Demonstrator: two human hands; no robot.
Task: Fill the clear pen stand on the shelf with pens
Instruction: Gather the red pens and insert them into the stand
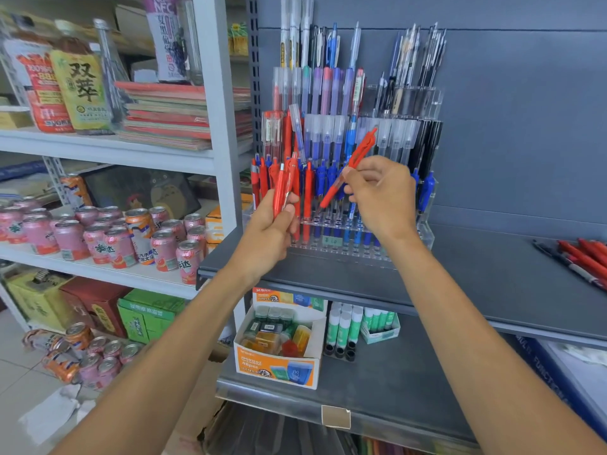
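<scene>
Item count: one clear pen stand (426, 236), stepped in four visible tiers, stands on the dark grey shelf (476, 267) against the back panel. Its front tier carries red pens (307, 192) on the left and blue pens (323, 178) to their right. The upper tiers hold capped blue, purple, black and clear pens, packed too close to count.

Left hand (269, 231): fingers curled round a bunch of red pens (283, 185), held upright. At least two are in it; the exact number cannot be told. The bunch is just in front of the stand's left end, overlapping the red front-tier pens.

Right hand (384, 195): thumb and fingertips pinch a single red pen (359, 152) near its middle. The pen is tilted, clip end up and to the right, tip down and to the left toward the front tier. The hand is directly in front of the stand's centre, and the stand lies behind and below it.

Loose pens (581, 257), mostly red and at least five, lie flat on the same shelf, well apart to the right.
</scene>
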